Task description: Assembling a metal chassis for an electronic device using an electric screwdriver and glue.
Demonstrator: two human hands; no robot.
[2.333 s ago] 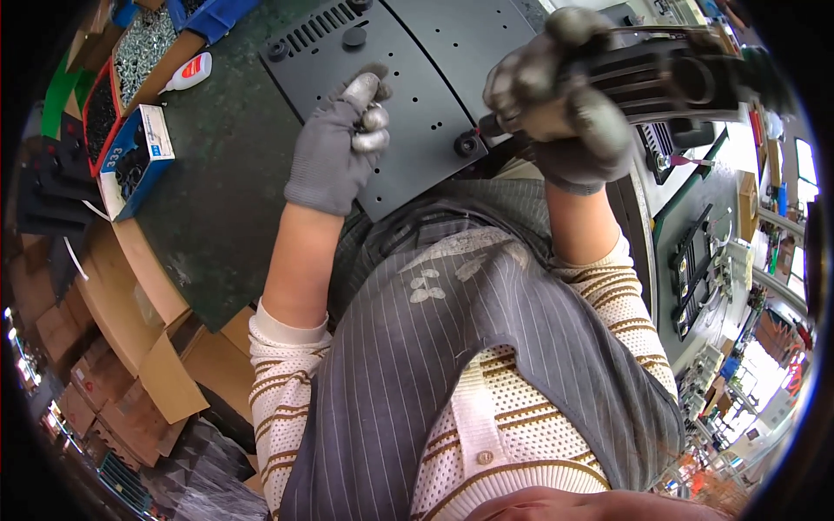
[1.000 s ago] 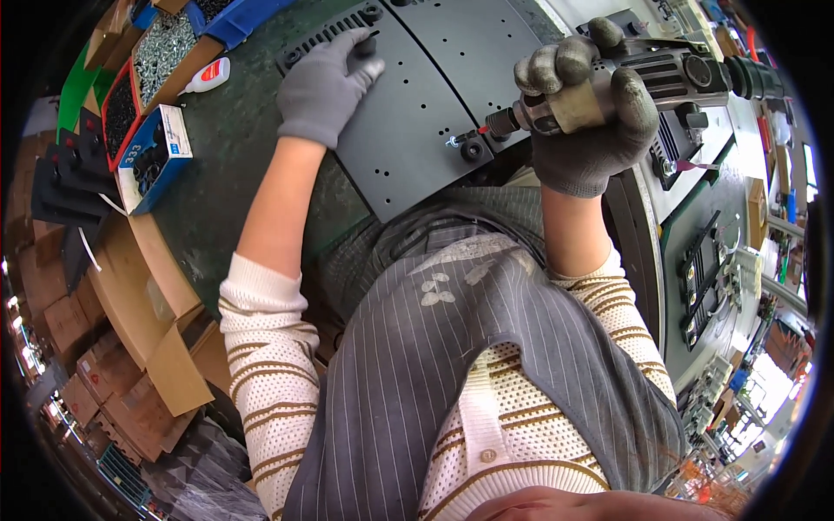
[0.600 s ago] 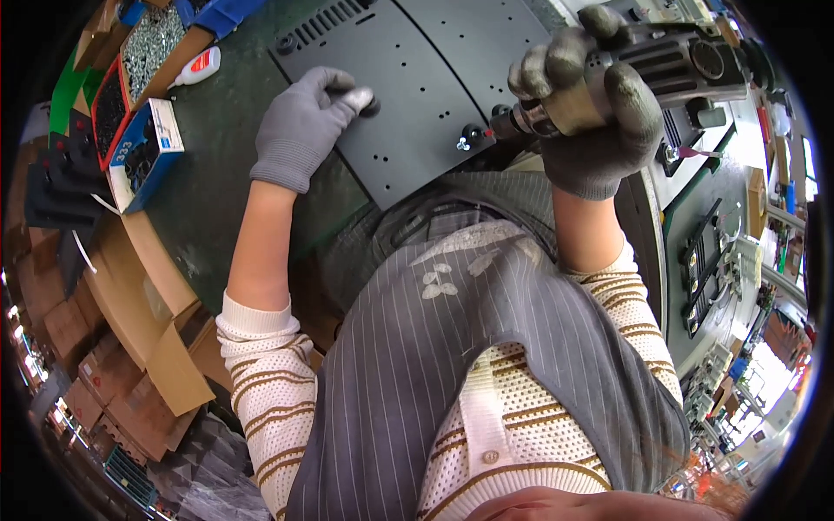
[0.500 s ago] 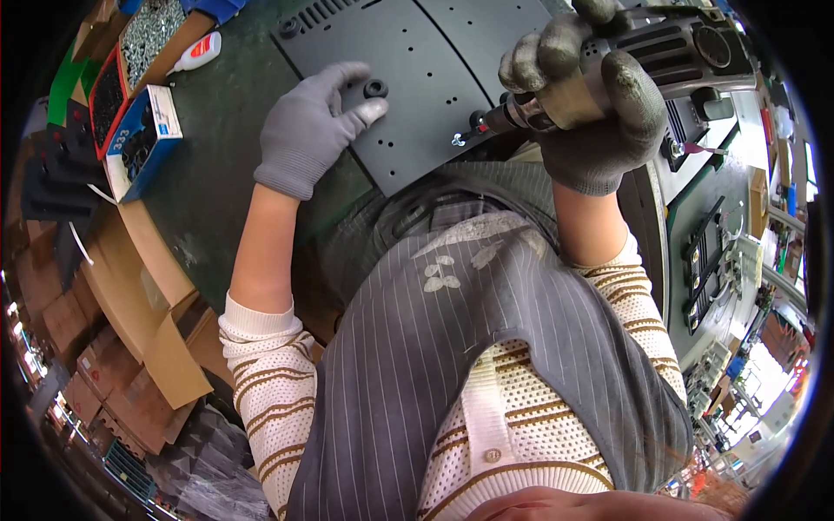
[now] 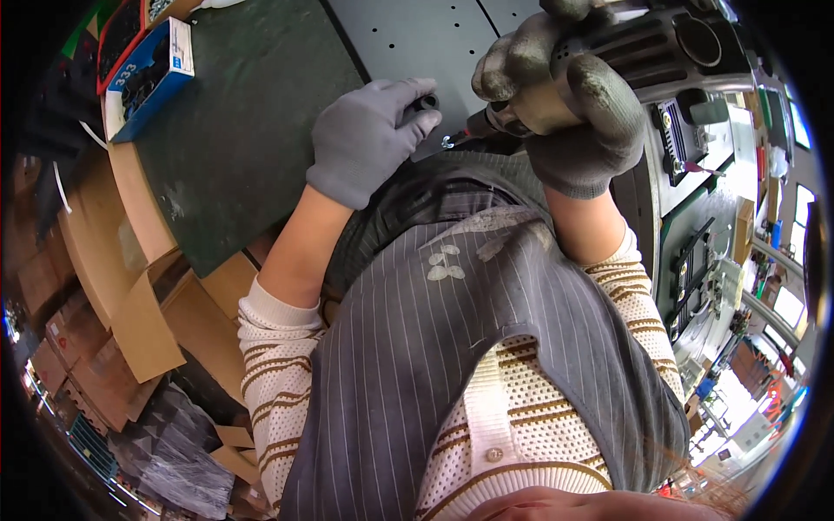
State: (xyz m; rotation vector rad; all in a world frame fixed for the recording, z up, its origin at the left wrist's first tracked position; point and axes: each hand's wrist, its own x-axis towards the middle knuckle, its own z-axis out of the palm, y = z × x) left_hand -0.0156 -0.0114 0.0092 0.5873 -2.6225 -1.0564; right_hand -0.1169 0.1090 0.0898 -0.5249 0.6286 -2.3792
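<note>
My left hand, in a grey glove, pinches a small round black rubber foot between thumb and forefinger. It is over the near corner of a dark flat panel with small holes. In a dirty grey glove, my right hand grips a power screwdriver, its nose pointing left toward the foot. A small shiny screw sits at the tip of the bit, just right of my left thumb and apart from the foot.
The dark green tabletop lies to the left, with a blue box of black parts and a red bin at its far left. Open cardboard cartons stand below the table's left edge. Another bench with equipment is at right.
My left hand has moved right with the rubber foot, to the panel's near corner and close to the screw. The panel and table sit higher in view. The screwdriver has shifted slightly left.
</note>
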